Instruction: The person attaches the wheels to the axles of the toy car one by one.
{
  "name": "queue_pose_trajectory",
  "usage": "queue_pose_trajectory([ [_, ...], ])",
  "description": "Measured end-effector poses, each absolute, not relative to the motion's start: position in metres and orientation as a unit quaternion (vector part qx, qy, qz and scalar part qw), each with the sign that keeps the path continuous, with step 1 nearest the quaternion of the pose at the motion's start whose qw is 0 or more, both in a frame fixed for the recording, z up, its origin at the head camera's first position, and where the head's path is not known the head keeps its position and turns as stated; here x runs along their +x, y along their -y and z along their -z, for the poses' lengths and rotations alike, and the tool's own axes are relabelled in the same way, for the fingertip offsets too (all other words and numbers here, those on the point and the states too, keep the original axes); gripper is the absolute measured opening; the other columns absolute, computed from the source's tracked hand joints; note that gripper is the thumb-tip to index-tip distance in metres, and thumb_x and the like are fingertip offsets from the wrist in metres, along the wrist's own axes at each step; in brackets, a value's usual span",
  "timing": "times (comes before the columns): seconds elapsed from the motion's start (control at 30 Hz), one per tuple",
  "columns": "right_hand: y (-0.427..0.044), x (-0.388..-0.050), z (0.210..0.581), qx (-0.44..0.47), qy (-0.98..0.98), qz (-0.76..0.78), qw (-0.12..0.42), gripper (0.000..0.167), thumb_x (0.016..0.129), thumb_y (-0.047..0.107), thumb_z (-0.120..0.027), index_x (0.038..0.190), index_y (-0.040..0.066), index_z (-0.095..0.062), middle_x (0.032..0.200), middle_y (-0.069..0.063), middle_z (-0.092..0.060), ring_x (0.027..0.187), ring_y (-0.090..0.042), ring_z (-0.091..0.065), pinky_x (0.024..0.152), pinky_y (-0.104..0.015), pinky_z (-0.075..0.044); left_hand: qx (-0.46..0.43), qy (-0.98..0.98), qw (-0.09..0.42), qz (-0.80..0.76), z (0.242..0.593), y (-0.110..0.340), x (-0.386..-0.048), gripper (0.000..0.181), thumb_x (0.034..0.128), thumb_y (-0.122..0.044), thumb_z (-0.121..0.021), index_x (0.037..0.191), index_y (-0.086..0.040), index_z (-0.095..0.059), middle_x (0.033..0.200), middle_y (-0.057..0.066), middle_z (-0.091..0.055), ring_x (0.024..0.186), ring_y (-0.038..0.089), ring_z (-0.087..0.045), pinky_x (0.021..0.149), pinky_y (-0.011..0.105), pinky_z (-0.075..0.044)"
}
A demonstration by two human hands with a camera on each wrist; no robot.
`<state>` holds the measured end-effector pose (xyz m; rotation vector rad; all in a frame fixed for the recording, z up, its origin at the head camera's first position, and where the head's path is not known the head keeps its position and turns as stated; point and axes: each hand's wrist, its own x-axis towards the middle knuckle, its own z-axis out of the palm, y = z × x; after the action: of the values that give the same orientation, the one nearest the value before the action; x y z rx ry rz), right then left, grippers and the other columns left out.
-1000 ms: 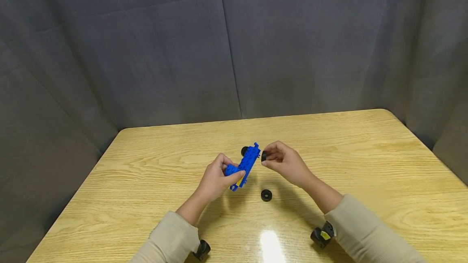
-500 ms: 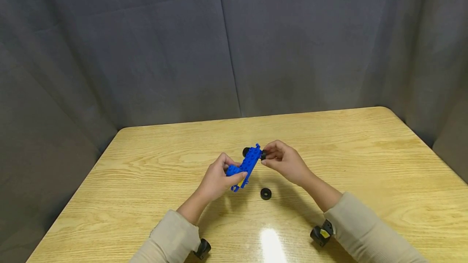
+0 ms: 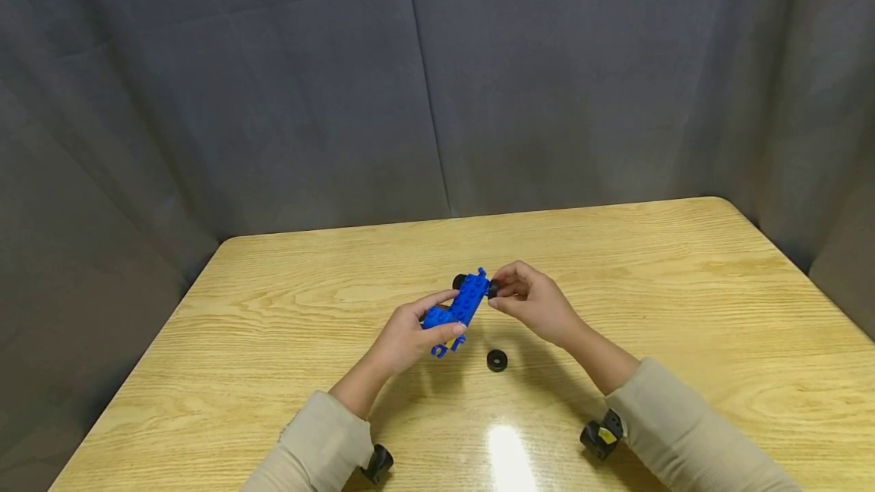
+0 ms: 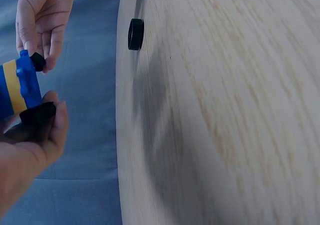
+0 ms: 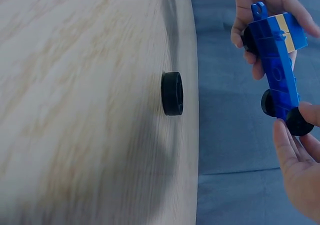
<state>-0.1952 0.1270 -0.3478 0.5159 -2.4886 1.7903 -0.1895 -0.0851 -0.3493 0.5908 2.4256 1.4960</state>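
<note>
At left, the blue toy vehicle (image 3: 472, 297) is gripped by the left hand (image 3: 399, 336) above the table (image 3: 287, 340), an upper finger now stretched farther along its side than a second ago. A black wheel (image 3: 459, 281) is seen at the vehicle's far left corner. At the opposite corner, the pinched wheel (image 3: 493, 289), held apart a second ago, has been brought against the vehicle; whether it is fully seated cannot be told. Below it, the loose wheel (image 3: 497, 360) is left unfitted on the table. The pinch is kept narrow by the right hand (image 3: 540, 311).
</note>
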Motion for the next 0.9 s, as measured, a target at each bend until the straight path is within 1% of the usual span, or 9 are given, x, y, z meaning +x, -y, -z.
queue_pose_trajectory([
  [0.2,-0.128,-0.194,0.349,0.160,0.801,-0.576,0.016,0.025,0.079,0.005,-0.061,0.101,-0.001,-0.050,0.093,-0.013,-0.055,0.084,-0.023,-0.055,0.070,-0.031,-0.047,0.241,-0.807,0.145,-0.519,0.335,0.086,-0.182,0.054,0.0824,-0.020,-0.058,0.130,-0.005,-0.038,0.118,0.023,-0.046,0.098,0.030,-0.052,0.073,0.034,-0.046],
  [0.33,-0.129,-0.195,0.350,0.161,0.802,-0.574,0.018,0.025,0.079,0.004,-0.061,0.101,-0.001,-0.051,0.093,-0.013,-0.055,0.084,-0.023,-0.055,0.070,-0.031,-0.047,0.247,-0.804,0.164,-0.515,0.325,0.085,-0.177,0.055,0.0832,-0.016,-0.057,0.131,-0.001,-0.035,0.121,0.026,-0.043,0.100,0.032,-0.050,0.074,0.034,-0.046],
  [0.43,-0.130,-0.196,0.351,0.165,0.801,-0.576,0.020,0.025,0.079,0.004,-0.061,0.101,-0.002,-0.051,0.093,-0.013,-0.055,0.084,-0.023,-0.055,0.070,-0.030,-0.047,0.249,-0.804,0.173,-0.511,0.327,0.086,-0.178,0.056,0.0833,-0.017,-0.056,0.132,-0.003,-0.033,0.121,0.025,-0.042,0.100,0.032,-0.050,0.074,0.034,-0.046],
  [0.5,-0.131,-0.196,0.351,0.167,0.799,-0.577,0.023,0.025,0.078,0.003,-0.062,0.100,-0.003,-0.051,0.093,-0.014,-0.056,0.084,-0.024,-0.056,0.070,-0.030,-0.047,0.253,-0.804,0.176,-0.509,0.332,0.088,-0.182,0.057,0.0832,-0.018,-0.055,0.134,-0.006,-0.032,0.123,0.024,-0.042,0.101,0.031,-0.050,0.075,0.034,-0.045],
  [0.63,-0.132,-0.197,0.350,0.170,0.797,-0.578,0.029,0.025,0.078,0.001,-0.062,0.100,-0.003,-0.051,0.092,-0.015,-0.056,0.084,-0.024,-0.056,0.069,-0.030,-0.047,0.275,-0.794,0.187,-0.509,0.344,0.091,-0.190,0.059,0.0842,-0.020,-0.054,0.136,-0.012,-0.028,0.128,0.020,-0.037,0.106,0.029,-0.047,0.080,0.035,-0.043],
  [0.77,-0.133,-0.196,0.349,0.166,0.798,-0.579,0.029,0.025,0.078,0.002,-0.061,0.100,-0.002,-0.051,0.094,-0.014,-0.055,0.084,-0.024,-0.055,0.070,-0.030,-0.047,0.302,-0.778,0.197,-0.515,0.347,0.093,-0.191,0.060,0.0859,-0.023,-0.051,0.138,-0.012,-0.023,0.132,0.018,-0.032,0.112,0.028,-0.041,0.087,0.036,-0.038],
  [0.9,-0.134,-0.197,0.348,0.157,0.800,-0.578,0.028,0.026,0.078,0.004,-0.062,0.102,-0.002,-0.051,0.095,-0.014,-0.055,0.084,-0.024,-0.055,0.070,-0.031,-0.047,0.310,-0.773,0.195,-0.518,0.349,0.091,-0.191,0.061,0.0863,-0.025,-0.050,0.138,-0.014,-0.021,0.135,0.016,-0.028,0.115,0.028,-0.038,0.089,0.036,-0.036],
])
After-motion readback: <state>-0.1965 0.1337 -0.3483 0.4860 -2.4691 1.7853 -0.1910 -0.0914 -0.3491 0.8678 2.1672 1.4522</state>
